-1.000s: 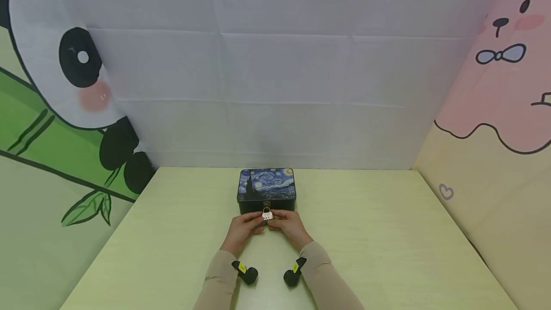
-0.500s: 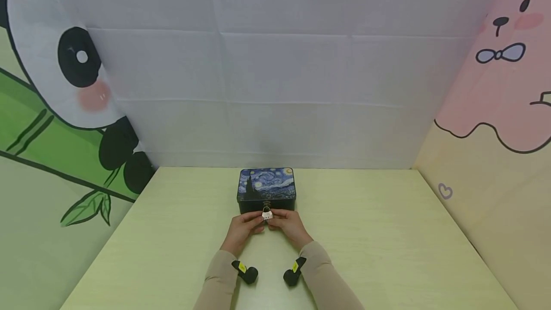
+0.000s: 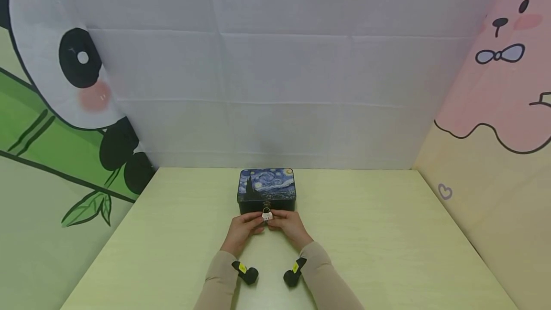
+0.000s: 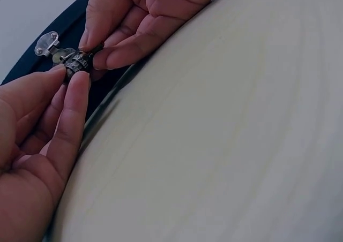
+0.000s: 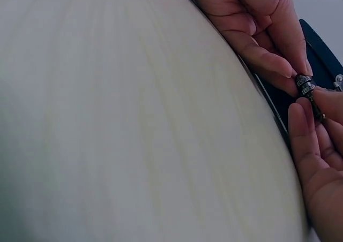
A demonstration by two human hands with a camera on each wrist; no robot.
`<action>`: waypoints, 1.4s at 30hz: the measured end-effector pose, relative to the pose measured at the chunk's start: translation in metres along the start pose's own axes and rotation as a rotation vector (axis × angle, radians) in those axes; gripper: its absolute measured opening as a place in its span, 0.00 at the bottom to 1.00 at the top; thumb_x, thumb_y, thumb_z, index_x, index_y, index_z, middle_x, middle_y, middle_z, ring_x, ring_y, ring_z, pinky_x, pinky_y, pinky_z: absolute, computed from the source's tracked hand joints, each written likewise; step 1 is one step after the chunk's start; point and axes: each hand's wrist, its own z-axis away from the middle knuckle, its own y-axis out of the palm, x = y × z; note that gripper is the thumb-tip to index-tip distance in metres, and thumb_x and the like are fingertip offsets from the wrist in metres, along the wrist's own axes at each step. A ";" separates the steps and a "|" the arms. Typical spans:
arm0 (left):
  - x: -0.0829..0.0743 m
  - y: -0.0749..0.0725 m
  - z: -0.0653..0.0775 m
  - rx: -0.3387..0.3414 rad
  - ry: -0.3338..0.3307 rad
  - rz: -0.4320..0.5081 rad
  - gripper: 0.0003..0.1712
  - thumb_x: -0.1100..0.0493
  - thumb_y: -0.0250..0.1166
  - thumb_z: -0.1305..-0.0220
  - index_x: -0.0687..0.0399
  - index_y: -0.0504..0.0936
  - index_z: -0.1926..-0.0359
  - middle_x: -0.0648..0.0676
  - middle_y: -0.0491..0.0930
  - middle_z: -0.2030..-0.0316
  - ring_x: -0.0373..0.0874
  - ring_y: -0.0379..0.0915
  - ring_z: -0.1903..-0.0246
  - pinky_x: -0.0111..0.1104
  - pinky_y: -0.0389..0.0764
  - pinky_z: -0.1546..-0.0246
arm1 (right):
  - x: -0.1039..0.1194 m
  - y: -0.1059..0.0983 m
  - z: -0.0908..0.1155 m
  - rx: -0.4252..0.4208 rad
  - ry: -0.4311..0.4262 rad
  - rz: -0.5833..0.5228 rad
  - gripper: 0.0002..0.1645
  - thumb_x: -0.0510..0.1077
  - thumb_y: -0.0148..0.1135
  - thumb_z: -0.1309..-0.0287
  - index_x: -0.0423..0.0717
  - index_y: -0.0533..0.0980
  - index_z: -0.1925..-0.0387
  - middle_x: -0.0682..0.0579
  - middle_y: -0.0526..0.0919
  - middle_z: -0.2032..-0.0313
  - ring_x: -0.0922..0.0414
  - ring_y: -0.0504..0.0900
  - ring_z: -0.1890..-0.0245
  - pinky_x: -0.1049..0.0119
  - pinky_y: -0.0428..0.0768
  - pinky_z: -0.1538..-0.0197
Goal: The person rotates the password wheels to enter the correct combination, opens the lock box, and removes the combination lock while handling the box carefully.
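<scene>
A dark tin box [image 3: 267, 184] with a swirling blue night-sky picture on its lid stands closed on the table. From the metal clasp [image 4: 48, 45] at its front hangs a small combination padlock [image 3: 267, 215] with number dials [image 4: 77, 64]. My left hand [image 3: 239, 230] pinches the padlock from the left side, thumb and fingertips at its dial end. Opposite it, my right hand [image 3: 292, 228] pinches the padlock's other side. Both hands are close against the box's front wall. In the right wrist view the dials of the padlock [image 5: 305, 84] show between the fingertips.
The pale wooden table [image 3: 379, 233] spreads out on both sides of the box. Behind it rises a creased grey-white backdrop [image 3: 280, 66]. Painted side panels [image 3: 486, 176] border the table. Black wrist cameras [image 3: 248, 275] sit on the sleeves, above the tabletop.
</scene>
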 end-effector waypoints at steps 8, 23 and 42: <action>-0.003 0.002 0.003 -0.010 -0.004 0.004 0.15 0.74 0.62 0.35 0.83 0.77 0.49 0.62 0.84 0.58 0.42 0.83 0.70 0.33 0.88 0.67 | 0.009 0.002 0.007 0.014 -0.014 -0.017 0.25 0.23 0.60 0.41 0.18 0.70 0.42 0.26 0.79 0.50 0.55 0.85 0.59 0.60 0.87 0.54; -0.005 0.003 0.003 -0.011 -0.021 0.012 0.16 0.74 0.62 0.34 0.83 0.77 0.48 0.62 0.84 0.58 0.42 0.83 0.70 0.32 0.87 0.67 | 0.000 0.000 0.003 0.008 -0.014 -0.012 0.24 0.26 0.61 0.40 0.19 0.71 0.42 0.28 0.81 0.51 0.58 0.86 0.62 0.64 0.87 0.57; -0.003 0.003 0.001 -0.023 -0.012 0.004 0.15 0.75 0.61 0.34 0.83 0.77 0.48 0.62 0.84 0.59 0.42 0.83 0.69 0.32 0.87 0.67 | -0.002 0.000 0.000 0.011 -0.001 -0.006 0.22 0.28 0.60 0.36 0.20 0.72 0.42 0.30 0.81 0.51 0.60 0.85 0.65 0.65 0.87 0.57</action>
